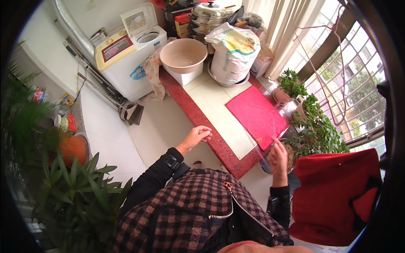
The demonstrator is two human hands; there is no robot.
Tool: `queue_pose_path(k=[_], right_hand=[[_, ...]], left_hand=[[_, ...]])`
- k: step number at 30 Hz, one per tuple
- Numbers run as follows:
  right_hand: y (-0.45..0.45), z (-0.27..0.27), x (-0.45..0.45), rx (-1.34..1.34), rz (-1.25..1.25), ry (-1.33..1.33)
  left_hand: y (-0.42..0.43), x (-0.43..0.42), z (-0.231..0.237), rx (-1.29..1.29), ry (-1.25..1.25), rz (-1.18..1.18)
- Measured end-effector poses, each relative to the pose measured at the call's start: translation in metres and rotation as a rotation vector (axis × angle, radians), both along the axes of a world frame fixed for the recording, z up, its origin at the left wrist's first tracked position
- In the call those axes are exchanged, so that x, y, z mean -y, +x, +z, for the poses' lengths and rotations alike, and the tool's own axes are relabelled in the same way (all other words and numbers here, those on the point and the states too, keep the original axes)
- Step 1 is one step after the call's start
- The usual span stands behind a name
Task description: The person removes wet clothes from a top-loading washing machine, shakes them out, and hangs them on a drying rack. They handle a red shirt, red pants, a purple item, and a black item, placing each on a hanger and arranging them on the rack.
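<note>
My left hand is beside the table's left edge, fingers curled together, with nothing visible in them. Over the near right corner of the table, my right hand pinches a thin, translucent pinkish strand; it is blurred and its ends are hard to make out. Just beyond that hand a square of red patterned cloth lies flat, with a small gold mark at its near corner. It rests on a table with a pale top and a dark red border.
A beige basin on a white box and a large printed sack in a metal basin stand at the table's far end. Potted plants line the window. A red cloth drapes at right. A washing machine stands far left.
</note>
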State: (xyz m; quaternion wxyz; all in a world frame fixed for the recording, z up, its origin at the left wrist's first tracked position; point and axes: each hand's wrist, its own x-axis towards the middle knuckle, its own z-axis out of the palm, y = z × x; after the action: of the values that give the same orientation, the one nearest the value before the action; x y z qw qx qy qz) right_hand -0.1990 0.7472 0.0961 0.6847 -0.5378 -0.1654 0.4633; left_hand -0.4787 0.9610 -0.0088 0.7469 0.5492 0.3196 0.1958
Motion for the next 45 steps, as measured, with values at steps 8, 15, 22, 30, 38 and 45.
queue_pose_path(k=[8, 15, 22, 30, 38, 45], right_hand=[[-0.074, -0.017, -0.167, -0.013, 0.331, 0.191], [-0.132, -0.048, -0.376, -0.136, 0.284, 0.258], [-0.143, -0.097, -0.526, -0.235, 0.256, 0.129], [-0.105, -0.162, -0.606, -0.226, 0.252, -0.036], [-0.054, -0.171, -0.636, 1.47, 0.218, -0.395], [-0.053, -0.147, -0.643, 1.617, 0.439, -0.748]], left_hand=[[-0.059, -0.066, 0.0, 0.037, -0.07, 0.243], [-0.127, -0.196, 0.005, 0.148, -0.021, 0.435], [-0.217, -0.295, 0.012, 0.137, 0.012, 0.65], [-0.263, -0.389, -0.017, 0.052, -0.086, 0.796], [-0.269, -0.547, -0.012, -0.055, -0.099, 0.757], [-0.251, -0.729, -0.023, -0.066, -0.007, 0.657]])
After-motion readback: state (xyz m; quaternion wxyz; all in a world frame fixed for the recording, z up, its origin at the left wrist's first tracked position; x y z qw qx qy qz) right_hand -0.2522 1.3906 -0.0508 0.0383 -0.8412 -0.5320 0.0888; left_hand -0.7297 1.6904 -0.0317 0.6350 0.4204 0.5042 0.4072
